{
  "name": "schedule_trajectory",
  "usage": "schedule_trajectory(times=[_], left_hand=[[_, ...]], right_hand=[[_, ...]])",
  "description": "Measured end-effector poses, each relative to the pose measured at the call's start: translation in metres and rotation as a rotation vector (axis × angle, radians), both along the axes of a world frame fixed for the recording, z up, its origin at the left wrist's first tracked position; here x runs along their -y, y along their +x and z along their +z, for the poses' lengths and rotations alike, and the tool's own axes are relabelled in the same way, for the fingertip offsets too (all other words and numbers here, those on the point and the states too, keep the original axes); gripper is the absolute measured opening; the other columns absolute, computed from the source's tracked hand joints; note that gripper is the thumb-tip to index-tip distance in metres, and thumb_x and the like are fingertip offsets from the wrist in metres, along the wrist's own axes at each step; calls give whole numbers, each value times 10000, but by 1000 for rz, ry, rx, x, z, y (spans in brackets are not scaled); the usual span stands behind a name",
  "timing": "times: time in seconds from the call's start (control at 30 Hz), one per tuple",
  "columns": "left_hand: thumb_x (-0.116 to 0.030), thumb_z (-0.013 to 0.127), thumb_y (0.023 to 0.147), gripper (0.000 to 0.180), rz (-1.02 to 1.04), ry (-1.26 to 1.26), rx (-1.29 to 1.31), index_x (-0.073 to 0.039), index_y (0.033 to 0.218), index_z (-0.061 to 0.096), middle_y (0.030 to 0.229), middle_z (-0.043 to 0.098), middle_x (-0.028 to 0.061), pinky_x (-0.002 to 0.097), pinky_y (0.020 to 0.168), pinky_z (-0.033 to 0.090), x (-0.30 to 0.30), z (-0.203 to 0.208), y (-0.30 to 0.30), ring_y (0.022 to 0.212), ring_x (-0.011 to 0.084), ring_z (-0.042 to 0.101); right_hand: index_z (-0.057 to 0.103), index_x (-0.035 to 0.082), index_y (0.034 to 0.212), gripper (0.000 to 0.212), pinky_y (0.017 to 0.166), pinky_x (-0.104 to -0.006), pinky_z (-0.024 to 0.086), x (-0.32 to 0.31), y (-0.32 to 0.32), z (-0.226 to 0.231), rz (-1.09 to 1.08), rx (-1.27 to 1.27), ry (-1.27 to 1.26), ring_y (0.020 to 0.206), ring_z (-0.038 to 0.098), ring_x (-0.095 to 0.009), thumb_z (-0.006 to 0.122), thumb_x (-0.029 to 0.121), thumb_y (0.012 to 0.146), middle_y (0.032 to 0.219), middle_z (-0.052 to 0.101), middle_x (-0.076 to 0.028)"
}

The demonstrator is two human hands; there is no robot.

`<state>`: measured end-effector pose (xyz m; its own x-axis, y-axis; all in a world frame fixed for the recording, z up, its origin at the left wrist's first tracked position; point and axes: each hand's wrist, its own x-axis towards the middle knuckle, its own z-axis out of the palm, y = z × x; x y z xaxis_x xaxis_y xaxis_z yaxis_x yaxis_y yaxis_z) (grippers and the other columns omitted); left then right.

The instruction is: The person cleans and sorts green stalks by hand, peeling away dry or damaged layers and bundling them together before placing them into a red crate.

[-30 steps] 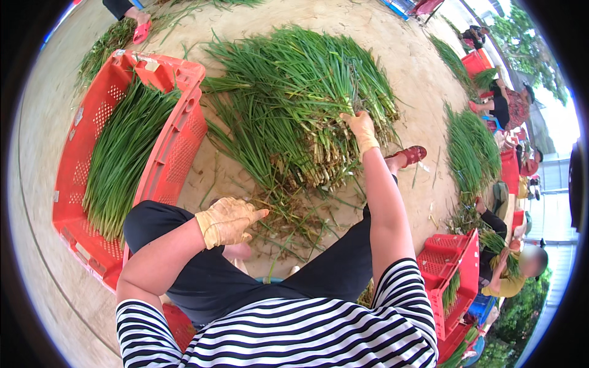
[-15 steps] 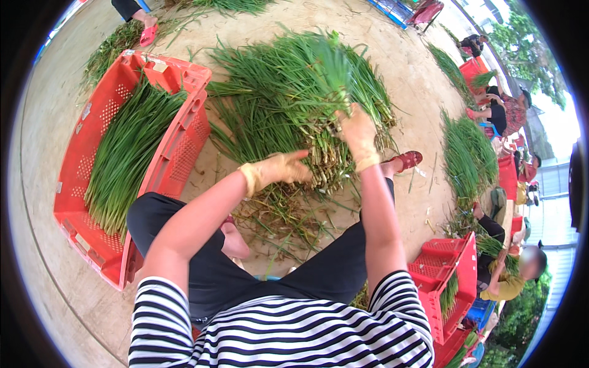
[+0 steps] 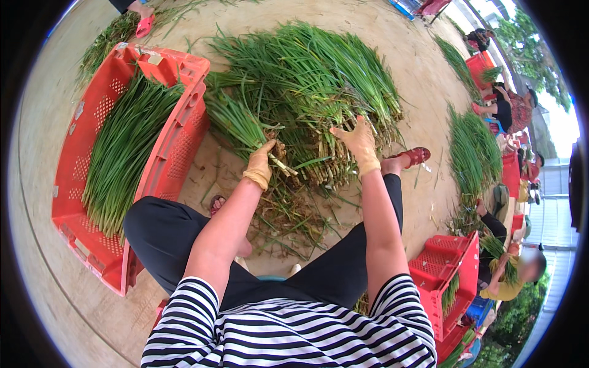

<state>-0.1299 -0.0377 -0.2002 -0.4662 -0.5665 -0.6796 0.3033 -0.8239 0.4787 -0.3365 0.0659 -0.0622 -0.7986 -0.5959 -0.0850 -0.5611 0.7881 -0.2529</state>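
My left hand (image 3: 260, 164), in a pale yellow glove, is closed round the stem end of a bunch of chives (image 3: 236, 121). The bunch's green leaves point away to the upper left, and its pale stalks with brown bits stick out past my fingers to the right. My right hand (image 3: 359, 147), gloved alike, holds nothing; its thumb and fingers are spread beside the stalk ends of a large pile of chives (image 3: 307, 67) on the ground. To my left, a red perforated crate (image 3: 172, 144) holds long green chives (image 3: 126, 153) laid lengthwise.
Loose trimmings (image 3: 288, 224) litter the ground between my feet. Another red crate (image 3: 438, 260) stands at my right. Farther right lie more chives (image 3: 472, 147), with several people sitting among crates. Someone's foot in a red sandal (image 3: 145, 26) shows at the upper left.
The bunch of chives, earlier raised in my right hand, is now lower and left in my left hand. My right hand has let go and opened; my left hand has closed.
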Motion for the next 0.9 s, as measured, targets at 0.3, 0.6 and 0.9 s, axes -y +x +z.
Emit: schedule_trajectory(times=[0.3,0.6,0.9], left_hand=[[-358,685,705,624,-244,61,-36,19,1160,482,1379,235,177,350,1013,176,-13,-17,-6,1266,265,216],[-378,682,701,670,-318,45,138,39,1174,455,1376,217,197,414,1038,72,-26,17,-7,1278,285,151],[-388,654,731,752,-425,65,169,16,1280,337,1407,101,204,428,1046,92,-25,16,-5,1304,307,78]], right_hand=[[600,-15,896,335,717,-385,485,38,-41,-26,42,-169,182,860,596,-315,645,232,674,916,601,-208],[587,-1,959,453,789,-351,455,44,-60,-37,-63,-43,372,922,580,-315,662,297,627,948,600,-208],[468,-43,1063,374,528,-268,478,37,-53,-14,-233,703,-123,639,580,-160,594,48,722,730,586,-89]])
